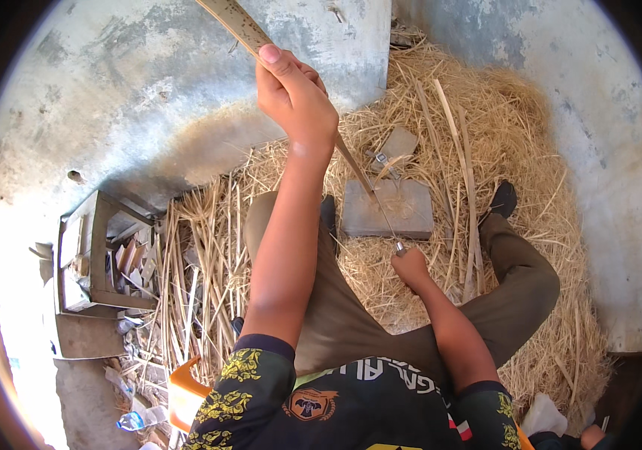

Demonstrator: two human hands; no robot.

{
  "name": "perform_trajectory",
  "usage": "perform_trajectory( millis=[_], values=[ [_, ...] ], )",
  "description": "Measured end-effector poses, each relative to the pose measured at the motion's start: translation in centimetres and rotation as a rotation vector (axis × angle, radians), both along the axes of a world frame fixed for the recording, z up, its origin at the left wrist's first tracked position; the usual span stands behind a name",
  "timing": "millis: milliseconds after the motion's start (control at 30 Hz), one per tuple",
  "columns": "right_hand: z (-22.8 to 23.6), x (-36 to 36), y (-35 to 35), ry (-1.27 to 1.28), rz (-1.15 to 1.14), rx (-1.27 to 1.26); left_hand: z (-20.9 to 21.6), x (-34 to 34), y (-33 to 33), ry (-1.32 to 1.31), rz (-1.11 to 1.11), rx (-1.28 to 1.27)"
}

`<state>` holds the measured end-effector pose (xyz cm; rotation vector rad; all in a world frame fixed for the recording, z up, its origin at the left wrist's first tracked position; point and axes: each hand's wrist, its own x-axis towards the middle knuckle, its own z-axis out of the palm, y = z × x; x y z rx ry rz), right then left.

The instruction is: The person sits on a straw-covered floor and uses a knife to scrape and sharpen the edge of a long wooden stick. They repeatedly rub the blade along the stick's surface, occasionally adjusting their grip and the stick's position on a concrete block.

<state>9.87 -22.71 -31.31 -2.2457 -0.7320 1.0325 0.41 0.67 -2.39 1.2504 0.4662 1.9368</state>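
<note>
My left hand [298,99] is raised high, its fingers wrapped round a long bamboo strip [232,24]. From the hand the strip slants down to the right, toward a grey block [409,202] on the straw. Low in front of me, my right hand [412,268] is closed round the handle of a knife [400,248]. Its thin blade points up and left over the block, close to the strip's lower end. I cannot tell whether blade and strip touch. Behind the block lies a smaller flat grey piece [399,142] beside a metal tool [382,160].
Loose straw-like shavings [516,127] heap around my legs and against the walls. Long bamboo strips [465,180] lie to the right of the block, more [193,277] at left. A wooden frame [103,262] with scraps, a plastic bottle [143,418] and an orange object [186,397] are leftward.
</note>
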Motion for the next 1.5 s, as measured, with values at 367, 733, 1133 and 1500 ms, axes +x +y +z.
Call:
perform_trajectory(
  millis=[367,733,1133,1500],
  values=[
    [3.0,0.0,1.1,0.403,-0.169,0.039,0.4,-0.8,0.7,-0.08,-0.092,-0.042],
    [7.8,-1.7,1.7,-0.158,-0.035,0.682,-0.3,-0.7,1.8,-0.05,-0.063,-0.003],
    [-3.5,1.8,1.2,0.569,-0.179,-0.04,0.1,-0.7,1.8,-0.03,-0.099,-0.019],
    [4.7,0.3,2.2,-0.212,0.001,0.39,-0.4,-0.8,2.5,-0.025,-0.099,0.018]
  ],
)
